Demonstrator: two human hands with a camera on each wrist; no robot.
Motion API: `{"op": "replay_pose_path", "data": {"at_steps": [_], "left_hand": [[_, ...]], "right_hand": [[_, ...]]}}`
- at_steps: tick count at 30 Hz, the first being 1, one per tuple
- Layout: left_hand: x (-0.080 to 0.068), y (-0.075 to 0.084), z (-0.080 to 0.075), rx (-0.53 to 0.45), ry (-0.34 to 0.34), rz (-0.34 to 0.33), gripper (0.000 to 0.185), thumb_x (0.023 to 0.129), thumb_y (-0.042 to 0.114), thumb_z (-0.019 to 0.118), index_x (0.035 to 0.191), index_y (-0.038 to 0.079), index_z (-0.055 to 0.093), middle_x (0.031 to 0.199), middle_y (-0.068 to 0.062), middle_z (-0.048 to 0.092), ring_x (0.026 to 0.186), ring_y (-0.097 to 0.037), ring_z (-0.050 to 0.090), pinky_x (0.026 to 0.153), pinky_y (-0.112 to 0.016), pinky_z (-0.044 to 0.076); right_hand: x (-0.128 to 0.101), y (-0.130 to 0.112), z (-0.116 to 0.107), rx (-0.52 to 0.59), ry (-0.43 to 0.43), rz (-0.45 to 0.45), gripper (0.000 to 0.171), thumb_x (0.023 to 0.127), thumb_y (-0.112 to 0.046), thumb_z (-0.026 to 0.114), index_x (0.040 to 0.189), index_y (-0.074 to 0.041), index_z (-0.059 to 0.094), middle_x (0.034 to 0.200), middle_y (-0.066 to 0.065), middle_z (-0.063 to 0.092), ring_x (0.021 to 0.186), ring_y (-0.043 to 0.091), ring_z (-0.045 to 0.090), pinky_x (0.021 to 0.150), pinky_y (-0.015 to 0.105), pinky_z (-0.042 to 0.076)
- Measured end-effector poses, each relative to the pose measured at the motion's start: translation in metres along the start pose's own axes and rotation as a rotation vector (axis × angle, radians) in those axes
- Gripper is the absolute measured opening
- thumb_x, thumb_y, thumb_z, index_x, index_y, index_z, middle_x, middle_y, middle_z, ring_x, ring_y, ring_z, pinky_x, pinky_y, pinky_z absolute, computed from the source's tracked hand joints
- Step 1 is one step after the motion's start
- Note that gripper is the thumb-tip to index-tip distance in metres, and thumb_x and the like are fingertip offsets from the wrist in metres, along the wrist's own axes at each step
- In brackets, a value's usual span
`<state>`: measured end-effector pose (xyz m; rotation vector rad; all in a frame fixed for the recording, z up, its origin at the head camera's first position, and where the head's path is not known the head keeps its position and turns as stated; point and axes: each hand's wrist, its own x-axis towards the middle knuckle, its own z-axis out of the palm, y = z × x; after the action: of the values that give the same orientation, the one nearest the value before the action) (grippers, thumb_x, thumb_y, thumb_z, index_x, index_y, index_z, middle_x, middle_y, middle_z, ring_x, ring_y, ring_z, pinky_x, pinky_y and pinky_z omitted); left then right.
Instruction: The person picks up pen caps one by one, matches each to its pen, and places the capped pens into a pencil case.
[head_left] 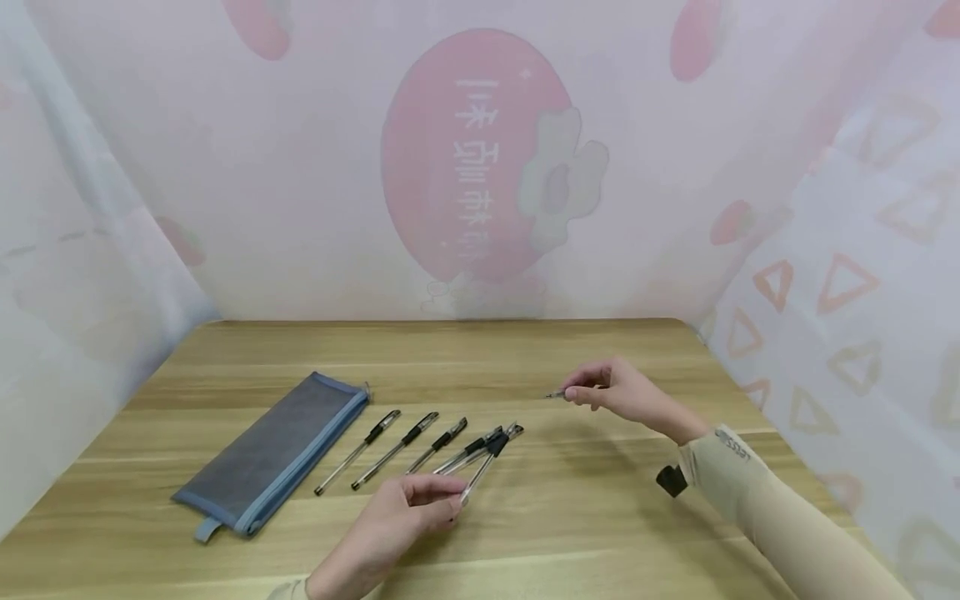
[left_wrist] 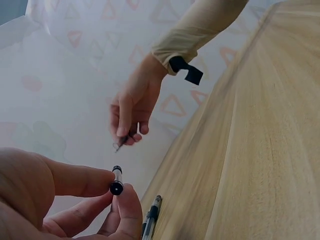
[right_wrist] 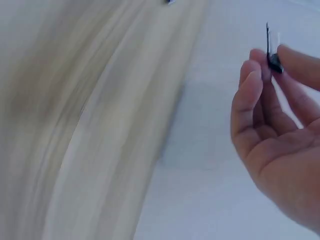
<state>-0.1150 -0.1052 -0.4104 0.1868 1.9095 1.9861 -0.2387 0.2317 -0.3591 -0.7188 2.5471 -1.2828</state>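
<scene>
My left hand (head_left: 408, 512) pinches a clear-barrelled gel pen (head_left: 498, 446) near its rear end, between thumb and fingers. The left wrist view shows that pen (left_wrist: 117, 186) nearly end-on, with its black end plug facing the camera. Apart from it, to the right, my right hand (head_left: 618, 392) pinches a small clear-and-black piece that looks like a pen cap (right_wrist: 274, 61), with a thin black clip sticking up. Several similar pens (head_left: 420, 429) with black grips lie slanted side by side on the table, left of the held pen. Part of the nearest ones is hidden behind my left hand.
A grey mesh pencil case (head_left: 270, 450) with blue zipped edges lies at the left of the wooden table (head_left: 585, 533). Printed cloth (head_left: 645, 208) hangs behind the table and along both sides. A black strap piece (head_left: 671, 481) sticks out from my right sleeve.
</scene>
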Motion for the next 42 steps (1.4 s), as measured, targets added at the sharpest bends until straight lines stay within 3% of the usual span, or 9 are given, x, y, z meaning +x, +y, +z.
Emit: {"op": "replay_pose_path", "data": {"at_steps": [6,10,16,20,31,36,42], "left_hand": [[0.001,0.001,-0.001,-0.012,0.004,0.011,0.03,0.091,0.003,0.069,0.119,-0.007,0.065,0.116,-0.016,0.066,0.098,-0.025,0.064,0.085,-0.038,0.055],[0.002,0.001,-0.003,-0.003,0.018,0.034,0.031,0.091,0.003,0.069,0.12,-0.006,0.065,0.114,-0.016,0.066,0.1,-0.026,0.064,0.085,-0.037,0.055],[0.002,0.003,-0.007,0.088,0.057,0.082,0.029,0.092,0.007,0.069,0.119,-0.003,0.067,0.112,-0.013,0.067,0.099,-0.027,0.064,0.081,-0.031,0.055],[0.002,0.005,-0.01,0.144,0.071,0.112,0.027,0.093,0.007,0.068,0.119,-0.001,0.068,0.114,-0.013,0.067,0.101,-0.028,0.064,0.081,-0.03,0.055],[-0.002,0.009,-0.015,0.294,0.049,0.209,0.021,0.094,0.006,0.067,0.114,0.002,0.071,0.108,-0.011,0.07,0.099,-0.029,0.064,0.077,-0.025,0.054],[-0.001,0.008,-0.015,0.316,0.028,0.257,0.019,0.094,0.005,0.066,0.112,0.004,0.072,0.109,-0.011,0.07,0.098,-0.03,0.064,0.076,-0.026,0.054],[-0.002,0.009,-0.015,0.333,0.015,0.262,0.02,0.094,0.005,0.066,0.113,0.005,0.072,0.112,-0.01,0.07,0.101,-0.028,0.064,0.078,-0.025,0.054]], "right_hand": [[-0.018,-0.022,0.018,0.147,0.138,0.035,0.019,0.095,-0.022,0.07,0.107,-0.008,0.074,0.092,0.012,0.068,0.078,0.024,0.061,0.067,0.033,0.054],[-0.025,-0.033,0.04,0.279,0.22,0.115,0.023,0.094,-0.019,0.07,0.107,0.0,0.072,0.09,0.015,0.067,0.08,0.025,0.061,0.07,0.036,0.055],[-0.025,-0.045,0.07,0.396,0.337,0.198,0.022,0.092,-0.013,0.071,0.102,0.006,0.07,0.084,0.013,0.067,0.082,0.032,0.063,0.069,0.033,0.056],[-0.026,-0.048,0.079,0.436,0.398,0.213,0.021,0.092,-0.012,0.071,0.1,0.008,0.07,0.082,0.013,0.066,0.078,0.028,0.062,0.068,0.033,0.056],[-0.028,-0.044,0.084,0.441,0.384,0.164,0.024,0.089,-0.01,0.074,0.108,0.006,0.07,0.093,0.017,0.068,0.085,0.034,0.063,0.071,0.032,0.056],[-0.028,-0.039,0.084,0.442,0.389,0.151,0.021,0.089,-0.011,0.074,0.105,0.003,0.071,0.094,0.021,0.068,0.085,0.033,0.063,0.073,0.034,0.056],[-0.028,-0.034,0.084,0.433,0.404,0.171,0.018,0.089,-0.012,0.075,0.103,-0.001,0.073,0.096,0.022,0.068,0.09,0.041,0.062,0.076,0.038,0.056]]}}
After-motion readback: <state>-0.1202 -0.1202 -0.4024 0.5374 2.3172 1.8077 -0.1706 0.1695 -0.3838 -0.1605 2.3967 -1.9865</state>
